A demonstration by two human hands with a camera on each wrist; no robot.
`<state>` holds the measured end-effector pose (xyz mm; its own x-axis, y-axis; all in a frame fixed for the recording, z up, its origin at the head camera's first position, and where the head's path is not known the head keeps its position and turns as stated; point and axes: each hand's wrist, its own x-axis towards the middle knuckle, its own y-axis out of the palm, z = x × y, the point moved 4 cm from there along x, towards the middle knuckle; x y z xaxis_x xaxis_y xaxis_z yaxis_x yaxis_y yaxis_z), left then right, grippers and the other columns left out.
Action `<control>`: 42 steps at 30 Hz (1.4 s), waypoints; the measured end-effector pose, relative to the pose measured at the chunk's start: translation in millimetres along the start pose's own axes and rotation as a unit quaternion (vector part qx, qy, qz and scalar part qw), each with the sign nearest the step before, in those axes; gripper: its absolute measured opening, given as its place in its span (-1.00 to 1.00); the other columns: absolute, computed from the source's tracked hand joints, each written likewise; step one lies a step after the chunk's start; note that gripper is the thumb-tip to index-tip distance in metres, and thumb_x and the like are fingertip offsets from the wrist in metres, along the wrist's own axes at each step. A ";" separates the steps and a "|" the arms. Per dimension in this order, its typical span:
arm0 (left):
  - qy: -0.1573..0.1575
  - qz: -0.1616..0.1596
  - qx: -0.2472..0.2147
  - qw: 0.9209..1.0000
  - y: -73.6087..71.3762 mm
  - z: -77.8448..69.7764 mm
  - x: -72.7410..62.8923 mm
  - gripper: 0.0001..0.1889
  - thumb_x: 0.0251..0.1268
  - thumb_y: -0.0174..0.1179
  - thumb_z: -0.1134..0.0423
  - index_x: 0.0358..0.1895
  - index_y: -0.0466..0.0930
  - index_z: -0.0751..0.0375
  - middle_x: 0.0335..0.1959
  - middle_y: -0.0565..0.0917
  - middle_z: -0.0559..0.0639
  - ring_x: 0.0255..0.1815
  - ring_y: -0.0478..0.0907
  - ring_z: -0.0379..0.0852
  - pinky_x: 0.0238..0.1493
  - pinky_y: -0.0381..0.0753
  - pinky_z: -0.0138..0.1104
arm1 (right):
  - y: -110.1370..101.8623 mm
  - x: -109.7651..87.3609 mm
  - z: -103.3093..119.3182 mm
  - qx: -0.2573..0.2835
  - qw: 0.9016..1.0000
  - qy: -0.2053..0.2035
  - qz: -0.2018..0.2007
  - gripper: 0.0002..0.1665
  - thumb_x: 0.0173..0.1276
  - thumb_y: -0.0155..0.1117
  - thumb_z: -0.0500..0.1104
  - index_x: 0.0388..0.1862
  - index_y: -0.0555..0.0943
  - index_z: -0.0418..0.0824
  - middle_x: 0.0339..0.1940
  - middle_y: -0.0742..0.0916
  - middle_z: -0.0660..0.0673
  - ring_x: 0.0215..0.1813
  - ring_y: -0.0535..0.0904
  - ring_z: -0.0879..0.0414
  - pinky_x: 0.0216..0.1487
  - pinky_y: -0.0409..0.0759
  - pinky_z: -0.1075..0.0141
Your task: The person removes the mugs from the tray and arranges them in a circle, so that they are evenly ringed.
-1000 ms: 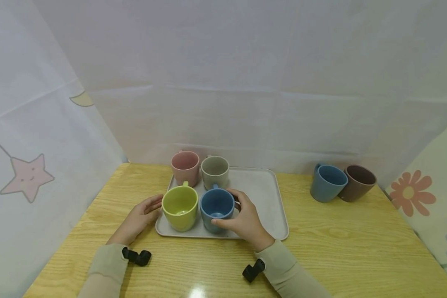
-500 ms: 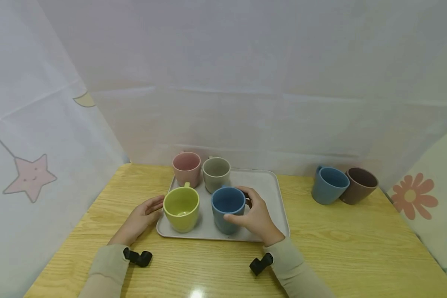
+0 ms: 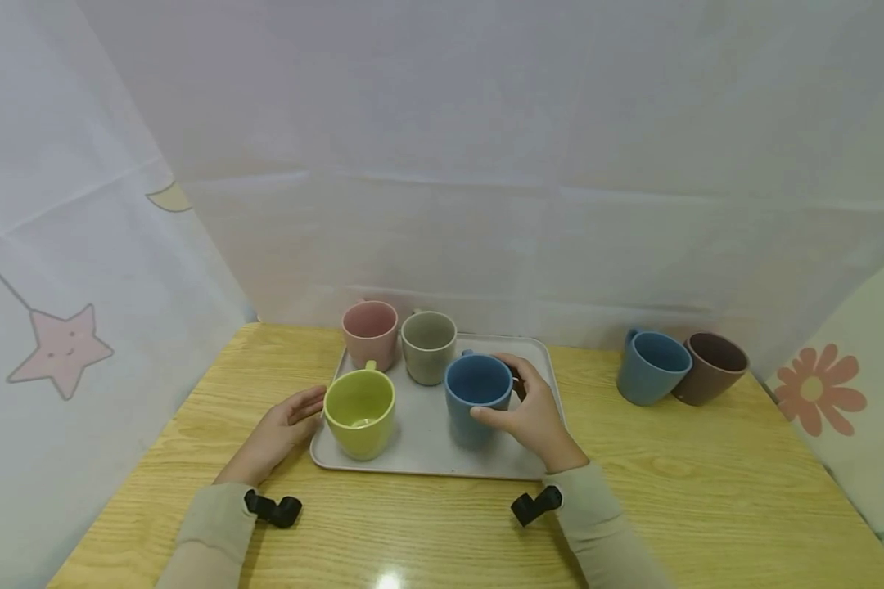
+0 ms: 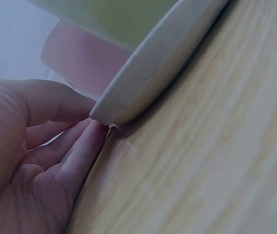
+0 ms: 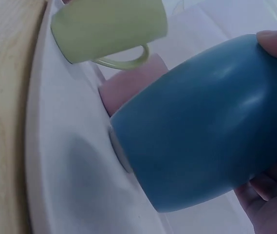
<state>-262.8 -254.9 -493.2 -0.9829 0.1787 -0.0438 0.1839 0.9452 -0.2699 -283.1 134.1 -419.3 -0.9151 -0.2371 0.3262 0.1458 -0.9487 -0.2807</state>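
Right hand [image 3: 538, 413] grips a blue mug [image 3: 462, 413] by its body, probably slick, breakable; left hand [image 3: 278, 438], fingers extended, touches tray [image 3: 427, 472]

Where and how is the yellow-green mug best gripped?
Probably by the outer wall of the yellow-green mug, just below its rim, coming from the right. It stands upright with bare tray on that side, while the left hand is close on its left. Its handle points to the far side, toward the pink mug, so it looks harder to reach.

Two mugs [image 3: 647, 375] stand right of the tray [image 3: 421, 442].
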 end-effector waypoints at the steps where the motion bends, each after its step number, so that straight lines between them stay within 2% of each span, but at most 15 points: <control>1: 0.000 0.000 0.001 1.000 0.5 0.5 0.2 -0.36 0.57 0.10 0.30 0.59 0.10 0.33 0.49 0.32 0.35 0.52 0.23 0.22 0.15 0.39 -0.63 | -3.5 0.2 0.5 -0.001 1.000 -0.001 -0.001 -0.02 -0.02 0.71 -0.26 0.41 0.45 -0.16 0.29 0.56 -0.16 0.28 0.47 -0.10 0.42 0.35 -0.11; 7: -0.002 0.002 0.004 1.000 4.5 2.1 1.8 -0.35 0.57 0.12 0.25 0.59 0.11 0.32 0.49 0.33 0.34 0.52 0.23 0.21 0.18 0.39 -0.61 | -31.0 -1.2 3.3 -0.010 1.000 -0.010 -0.023 -0.02 0.01 0.68 -0.31 0.43 0.43 -0.17 0.33 0.54 -0.17 0.32 0.45 -0.09 0.48 0.29 -0.08; 12: -0.001 -0.002 0.006 1.000 4.3 1.8 0.7 -0.36 0.57 0.11 0.27 0.58 0.11 0.35 0.49 0.33 0.36 0.52 0.23 0.22 0.17 0.38 -0.63 | -53.4 -5.5 2.3 -0.023 0.999 0.011 -0.042 -0.04 0.08 0.63 -0.31 0.46 0.39 -0.21 0.35 0.52 -0.21 0.38 0.42 -0.08 0.51 0.25 -0.01; 16: -0.001 0.000 0.001 1.000 2.7 1.6 -0.2 -0.35 0.57 0.11 0.27 0.59 0.10 0.35 0.50 0.31 0.36 0.53 0.21 0.23 0.16 0.38 -0.64 | -70.0 -10.7 -0.6 -0.033 0.998 0.024 -0.052 -0.03 0.13 0.61 -0.30 0.50 0.35 -0.24 0.37 0.49 -0.21 0.38 0.40 -0.04 0.48 0.30 0.24; 19: -0.001 0.003 -0.002 1.000 1.7 1.6 -0.1 -0.34 0.57 0.12 0.24 0.59 0.09 0.34 0.50 0.30 0.35 0.54 0.20 0.22 0.17 0.38 -0.63 | -84.0 -16.0 -2.3 -0.040 0.997 0.010 -0.067 -0.04 0.15 0.59 -0.33 0.51 0.34 -0.27 0.36 0.49 -0.22 0.34 0.43 0.02 0.37 0.36 0.47; 22: -0.001 0.003 -0.002 1.000 0.9 1.3 0.4 -0.34 0.57 0.12 0.24 0.59 0.09 0.33 0.51 0.29 0.34 0.54 0.20 0.22 0.18 0.38 -0.62 | -97.7 -22.1 -5.5 -0.050 0.995 -0.005 -0.089 -0.05 0.15 0.57 -0.36 0.50 0.35 -0.28 0.34 0.50 -0.21 0.27 0.46 0.16 0.27 0.39 0.58; 27: -0.003 0.001 0.000 1.000 -0.4 1.0 0.5 -0.35 0.58 0.11 0.25 0.59 0.09 0.32 0.51 0.29 0.33 0.54 0.20 0.21 0.18 0.38 -0.62 | -115.2 -30.3 -13.7 -0.061 0.992 -0.005 -0.108 -0.06 0.18 0.55 -0.37 0.52 0.34 -0.26 0.33 0.49 -0.20 0.21 0.46 0.29 0.22 0.42 0.59; 32: -0.003 0.001 -0.005 1.000 -0.9 1.7 0.5 -0.34 0.57 0.12 0.24 0.59 0.09 0.32 0.51 0.29 0.33 0.54 0.20 0.21 0.19 0.39 -0.60 | -129.5 -36.3 -20.5 -0.069 0.991 -0.005 -0.118 -0.06 0.18 0.53 -0.40 0.52 0.32 -0.32 0.32 0.50 -0.23 0.19 0.49 0.22 0.18 0.45 0.58; 42: 0.001 -0.001 -0.008 1.000 -0.9 1.9 -0.1 -0.35 0.57 0.12 0.26 0.59 0.11 0.32 0.50 0.32 0.34 0.54 0.21 0.20 0.18 0.39 -0.61 | -150.3 -48.0 -42.3 -0.107 0.986 0.034 -0.125 -0.05 0.22 0.55 -0.31 0.55 0.31 -0.23 0.41 0.45 -0.24 0.20 0.47 0.33 0.09 0.43 0.66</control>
<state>-262.8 -256.3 -494.8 -0.9833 0.1772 -0.0413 0.1819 0.9499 -0.2540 -277.0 296.9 -431.0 -0.9365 0.0191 0.3502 -0.1631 -0.9077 -0.3865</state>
